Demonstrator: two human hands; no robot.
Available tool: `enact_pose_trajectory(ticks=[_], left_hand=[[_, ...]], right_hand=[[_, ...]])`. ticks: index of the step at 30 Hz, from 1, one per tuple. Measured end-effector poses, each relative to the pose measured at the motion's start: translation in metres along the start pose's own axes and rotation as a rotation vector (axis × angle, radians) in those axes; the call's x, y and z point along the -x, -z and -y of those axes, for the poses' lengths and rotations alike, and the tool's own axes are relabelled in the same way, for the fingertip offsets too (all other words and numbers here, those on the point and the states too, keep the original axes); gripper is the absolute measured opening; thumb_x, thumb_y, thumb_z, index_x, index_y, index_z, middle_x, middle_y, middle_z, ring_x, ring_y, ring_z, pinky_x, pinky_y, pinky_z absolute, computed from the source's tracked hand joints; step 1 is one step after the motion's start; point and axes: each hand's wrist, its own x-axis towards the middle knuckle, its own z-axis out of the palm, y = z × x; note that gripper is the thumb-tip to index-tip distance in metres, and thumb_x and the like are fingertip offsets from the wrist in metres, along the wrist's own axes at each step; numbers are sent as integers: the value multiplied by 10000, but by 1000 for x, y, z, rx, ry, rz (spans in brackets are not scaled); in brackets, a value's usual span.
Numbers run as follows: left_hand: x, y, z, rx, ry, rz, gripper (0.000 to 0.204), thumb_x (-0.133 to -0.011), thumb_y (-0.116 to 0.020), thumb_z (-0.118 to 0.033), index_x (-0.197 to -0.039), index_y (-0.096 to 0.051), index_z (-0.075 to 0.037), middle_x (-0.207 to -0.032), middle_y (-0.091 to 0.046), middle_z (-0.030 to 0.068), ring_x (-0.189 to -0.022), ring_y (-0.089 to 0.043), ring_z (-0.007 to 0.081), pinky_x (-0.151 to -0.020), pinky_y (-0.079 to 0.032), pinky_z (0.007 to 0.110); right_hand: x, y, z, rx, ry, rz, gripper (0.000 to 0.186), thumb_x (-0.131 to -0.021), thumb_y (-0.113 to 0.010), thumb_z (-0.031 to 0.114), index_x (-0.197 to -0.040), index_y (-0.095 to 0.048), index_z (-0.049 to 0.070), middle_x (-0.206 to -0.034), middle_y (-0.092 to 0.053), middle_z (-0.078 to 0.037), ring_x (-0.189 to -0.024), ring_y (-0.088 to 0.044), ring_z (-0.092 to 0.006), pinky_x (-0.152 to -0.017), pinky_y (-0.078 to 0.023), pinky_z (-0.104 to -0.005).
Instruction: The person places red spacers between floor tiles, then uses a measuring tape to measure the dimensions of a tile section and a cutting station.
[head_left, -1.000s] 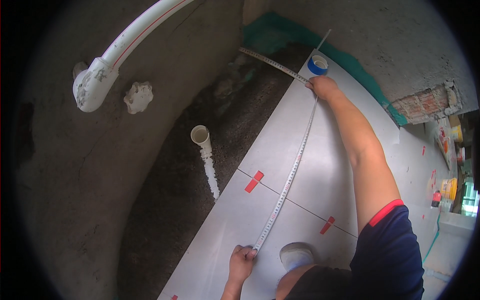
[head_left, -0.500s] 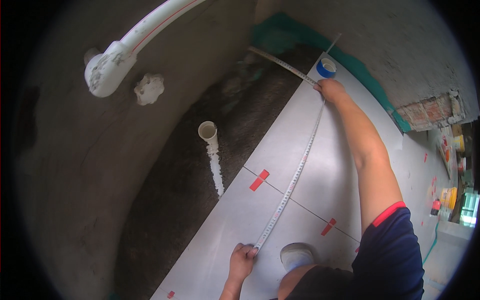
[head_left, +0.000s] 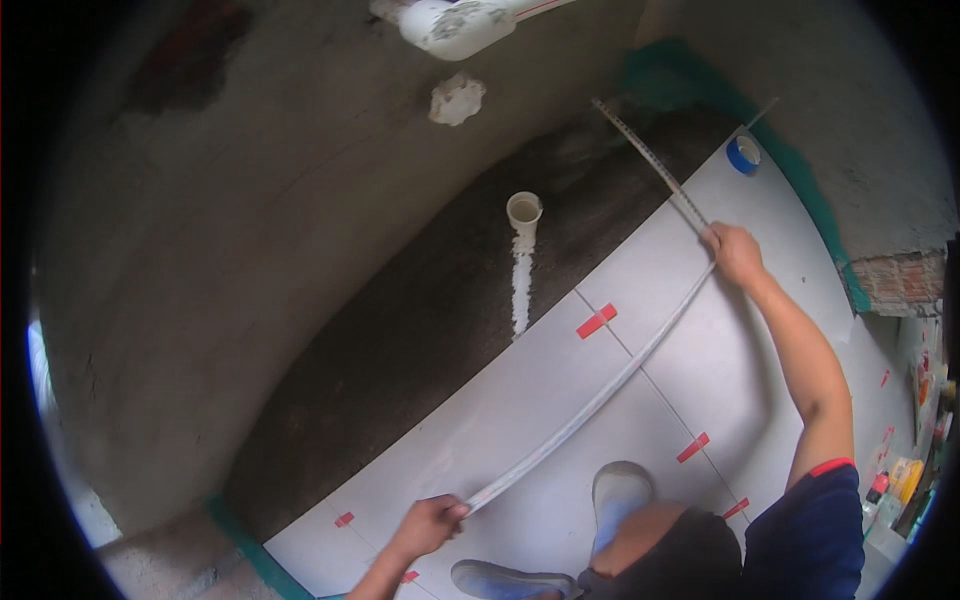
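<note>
Left hand (head_left: 432,526), grip pinching measuring tape (head_left: 600,399); right hand (head_left: 735,252), grip clasping it farther along; bowed length crossing pale floor tiles (head_left: 480,440) beside dark strip (head_left: 430,330).

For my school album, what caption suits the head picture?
Left hand and right hand hold a bowed tape measure over pale floor tiles.

The tape measure (head_left: 638,359) is white, dark-ticked — the tiles (head_left: 540,395) pale grey, the strips (head_left: 597,321) red.
</note>
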Motion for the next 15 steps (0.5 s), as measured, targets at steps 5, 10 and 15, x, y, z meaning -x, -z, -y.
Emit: enact_pose_trajectory(ticks=[5, 10, 15], left_hand=[[93, 54, 85, -115, 240, -235, 249, -880, -620, -243, -849, -684, -4, -661, -634, 89, -623, -597, 162, -619, -475, 297], [139, 65, 199, -39, 349, -361, 253, -822, -669, -241, -786, -702, 8, -635, -639, 93, -589, -598, 158, -582, -477, 299], [138, 43, 216, -22, 307, -446, 275, -801, -688, -259, -776, -701, 15, -618, -636, 85, -582, -592, 143, -558, -471, 297]], right_hand=[[115, -17, 85, -307, 30, 197, 236, -901, -492, 245, -844, -607, 48, -790, -623, -204, -760, -600, -389, -691, -473, -450], [181, -68, 145, -314, 92, 322, 249, -904, -499, 270, -854, -627, 61, -791, -644, -187, -753, -620, -379, -690, -487, -459], [176, -100, 180, -129, 172, 261, 272, -909, -500, 265, -805, -629, 49, -738, -644, -197, -699, -637, -372, -647, -499, -476]])
